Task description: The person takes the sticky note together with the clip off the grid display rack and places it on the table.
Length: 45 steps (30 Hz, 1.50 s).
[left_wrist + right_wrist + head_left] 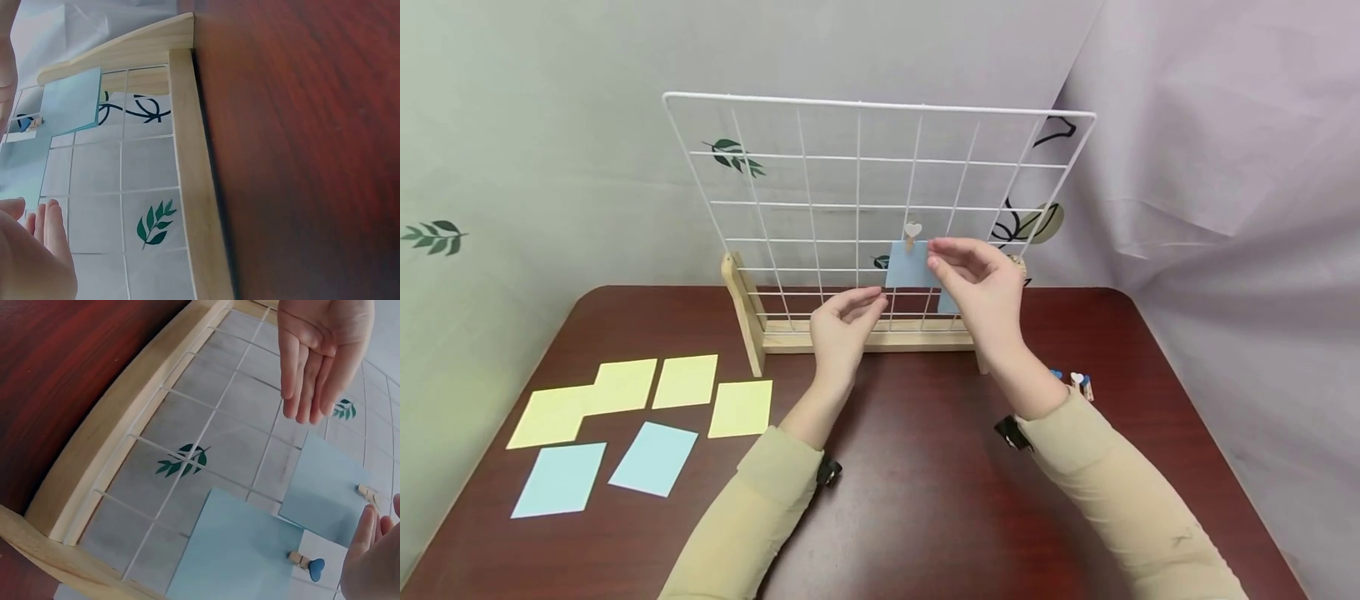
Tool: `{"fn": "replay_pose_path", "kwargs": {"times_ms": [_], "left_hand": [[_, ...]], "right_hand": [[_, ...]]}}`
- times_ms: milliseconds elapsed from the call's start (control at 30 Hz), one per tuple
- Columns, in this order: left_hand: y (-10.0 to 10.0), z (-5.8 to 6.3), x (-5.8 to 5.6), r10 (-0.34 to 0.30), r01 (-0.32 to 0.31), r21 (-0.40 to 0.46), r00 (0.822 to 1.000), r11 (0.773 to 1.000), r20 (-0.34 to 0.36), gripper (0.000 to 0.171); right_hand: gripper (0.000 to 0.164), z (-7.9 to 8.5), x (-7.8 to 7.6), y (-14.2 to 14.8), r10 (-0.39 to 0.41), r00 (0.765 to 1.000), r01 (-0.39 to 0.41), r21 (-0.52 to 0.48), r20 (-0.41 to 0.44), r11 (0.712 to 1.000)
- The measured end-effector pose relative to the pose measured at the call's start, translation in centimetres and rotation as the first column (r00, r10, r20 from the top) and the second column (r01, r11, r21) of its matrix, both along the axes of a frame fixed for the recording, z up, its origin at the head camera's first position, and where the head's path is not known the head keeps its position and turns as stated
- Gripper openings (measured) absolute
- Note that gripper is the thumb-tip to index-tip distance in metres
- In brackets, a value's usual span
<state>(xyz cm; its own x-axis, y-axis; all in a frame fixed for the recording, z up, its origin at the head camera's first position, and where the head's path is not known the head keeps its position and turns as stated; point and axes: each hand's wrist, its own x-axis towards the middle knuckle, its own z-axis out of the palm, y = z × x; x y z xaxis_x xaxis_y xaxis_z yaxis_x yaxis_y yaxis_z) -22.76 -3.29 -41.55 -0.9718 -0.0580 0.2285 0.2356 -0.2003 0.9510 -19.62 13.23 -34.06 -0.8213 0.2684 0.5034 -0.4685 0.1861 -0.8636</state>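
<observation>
On a white wire grid hangs a light blue paper note, clipped at its top by a small wooden peg with a white heart. My right hand has thumb and fingertips right at that note's upper right edge, close to the peg. Near the note's lower left corner is my left hand, fingers extended and holding nothing. A second blue note hangs lower to the right, under a peg with a blue heart; the right hand partly hides it in the head view.
Wooden feet and a wooden base bar support the grid on the dark red table. Several yellow notes and two blue notes lie at the left. Small heart pegs lie beside the right forearm, partly hidden.
</observation>
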Motion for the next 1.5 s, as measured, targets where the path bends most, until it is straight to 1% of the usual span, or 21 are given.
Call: {"fn": "replay_pose_path", "kwargs": {"times_ms": [133,267,433,667,767,867,1000,1167,1300,1500], "left_hand": [[0.3,0.6,-0.2,0.013,-0.013,-0.007,1.0,1.0,-0.003,0.018],[0.5,0.9,-0.5,0.021,-0.021,-0.023,1.0,1.0,0.005,0.018],[0.6,1.0,-0.8,0.037,-0.037,-0.062,0.999,0.997,0.01,0.018],[0.4,1.0,-1.3,0.05,-0.053,-0.127,0.998,0.991,-0.025,0.017],[0.4,1.1,-1.3,0.051,-0.055,-0.141,0.998,0.989,-0.029,0.018],[0.5,1.2,-1.3,0.043,-0.046,-0.132,0.999,0.99,-0.031,0.019],[0.6,1.4,-1.2,0.029,-0.033,-0.117,0.999,0.993,-0.035,0.02],[0.7,1.7,-1.1,0.01,-0.015,-0.121,0.999,0.993,-0.046,0.02],[0.7,1.9,-1.1,-0.004,-0.005,-0.153,0.998,0.988,-0.058,0.02],[0.5,2.2,-1.2,0.0,-0.013,-0.227,0.998,0.974,-0.059,0.02]], "right_hand": [[0.025,0.5,-0.1,-0.1,0.002,1.0,-0.003,0.01,0.005,1.0],[0.028,0.9,-0.1,-0.3,0.004,0.999,-0.004,-0.001,0.033,1.0],[0.032,1.3,-0.3,-0.4,0.016,0.997,-0.015,-0.02,0.071,1.0],[0.035,1.6,-0.5,-0.5,0.012,0.996,-0.013,0.013,0.09,1.0],[0.036,1.8,-0.5,-0.6,0.011,0.994,-0.013,0.019,0.105,1.0],[0.037,2.0,-0.6,-0.7,0.013,0.993,-0.017,0.028,0.119,0.999],[0.038,2.4,-0.7,-0.9,0.016,0.99,-0.024,0.054,0.142,0.998],[0.04,2.8,-0.8,-1.3,0.014,0.986,-0.031,0.101,0.169,0.994],[0.038,3.0,-1.0,-1.4,-0.015,0.986,-0.01,0.151,0.167,0.989],[0.033,3.4,-1.3,-1.7,-0.06,0.984,0.023,0.218,0.166,0.976]]}}
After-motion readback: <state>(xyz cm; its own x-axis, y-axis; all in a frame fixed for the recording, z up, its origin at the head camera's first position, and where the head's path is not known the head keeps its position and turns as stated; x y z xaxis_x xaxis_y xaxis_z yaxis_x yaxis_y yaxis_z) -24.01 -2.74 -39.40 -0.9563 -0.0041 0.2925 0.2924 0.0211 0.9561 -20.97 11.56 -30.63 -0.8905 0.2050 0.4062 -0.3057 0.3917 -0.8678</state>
